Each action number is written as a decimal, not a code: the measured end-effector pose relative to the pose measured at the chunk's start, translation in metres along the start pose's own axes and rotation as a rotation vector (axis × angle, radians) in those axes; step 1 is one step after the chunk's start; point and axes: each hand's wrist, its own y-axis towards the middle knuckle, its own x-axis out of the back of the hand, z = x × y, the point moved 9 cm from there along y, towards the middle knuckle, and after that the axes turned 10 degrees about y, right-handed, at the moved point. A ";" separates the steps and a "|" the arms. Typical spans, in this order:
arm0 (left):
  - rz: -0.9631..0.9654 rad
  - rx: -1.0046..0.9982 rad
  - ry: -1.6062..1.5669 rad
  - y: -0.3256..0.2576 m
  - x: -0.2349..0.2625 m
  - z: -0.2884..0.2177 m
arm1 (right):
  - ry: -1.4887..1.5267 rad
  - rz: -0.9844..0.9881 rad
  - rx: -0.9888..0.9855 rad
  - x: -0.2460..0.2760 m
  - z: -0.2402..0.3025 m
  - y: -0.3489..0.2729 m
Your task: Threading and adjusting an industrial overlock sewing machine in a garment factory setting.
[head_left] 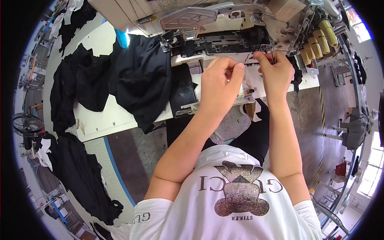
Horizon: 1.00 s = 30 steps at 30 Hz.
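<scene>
In front of me is an industrial sewing machine point(188, 20), and the dark mechanism point(232, 42) along its front lies exposed. My left hand point(223, 78) is held just before that mechanism, fingers curled and thumb near the index finger; what it may hold is hidden. To its right, by the machine's right end, my right hand point(277, 74) is closed, thumb and fingers drawn together around something thin that I cannot make out. Black fabric point(142, 76) lies on the white machine table point(108, 122) to the left, reaching up to the presser foot area point(165, 44).
Several yellowish thread-tension knobs point(321, 41) stick out at the machine's right. More black garments point(82, 176) lie on a pale surface at the left, beside a blue edge. A dark fan point(27, 125) stands at far left. A shelf frame point(352, 80) runs along the right.
</scene>
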 end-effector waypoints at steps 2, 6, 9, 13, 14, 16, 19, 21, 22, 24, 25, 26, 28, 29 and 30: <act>0.014 0.002 0.038 0.000 -0.003 -0.001 | -0.013 -0.027 -0.006 -0.001 -0.009 0.000; 0.000 -0.033 0.042 -0.002 -0.008 0.002 | -0.085 -0.070 0.096 -0.008 -0.015 0.006; -0.008 -0.050 0.068 -0.002 -0.010 0.000 | -0.080 -0.080 0.103 -0.010 -0.017 0.007; 0.019 -0.021 0.102 -0.001 -0.013 0.000 | -0.036 -0.101 0.090 -0.009 -0.023 0.007; 0.021 -0.024 0.107 -0.001 -0.014 0.001 | -0.027 -0.096 0.086 -0.009 -0.024 0.008; -0.004 -0.043 0.118 -0.001 -0.013 0.002 | -0.064 -0.094 0.091 -0.011 -0.023 0.008; -0.004 0.033 0.093 0.000 -0.012 0.012 | -0.088 -0.080 0.096 -0.012 -0.019 0.007; 0.007 0.032 0.049 0.001 -0.012 0.010 | -0.070 -0.072 0.081 -0.013 -0.021 0.009; 0.001 0.058 0.074 0.000 -0.011 0.009 | -0.060 -0.079 0.077 -0.009 -0.023 0.009; -0.001 0.080 0.030 0.001 -0.010 0.009 | 0.011 -0.036 0.088 -0.009 -0.022 0.009; 0.000 0.074 0.043 0.002 -0.008 0.012 | 0.053 -0.016 0.107 -0.007 -0.020 0.007; -0.009 0.112 -0.041 0.003 -0.007 0.018 | 0.067 -0.020 0.104 -0.004 -0.024 0.004; 0.015 0.191 -0.223 0.004 -0.011 0.021 | 0.066 -0.010 0.097 0.003 -0.035 -0.001; 0.025 0.218 -0.322 0.006 -0.013 0.020 | 0.073 -0.019 0.092 0.009 -0.040 -0.002; 0.029 0.250 -0.420 0.007 -0.014 0.020 | 0.122 -0.019 0.051 0.013 -0.045 -0.007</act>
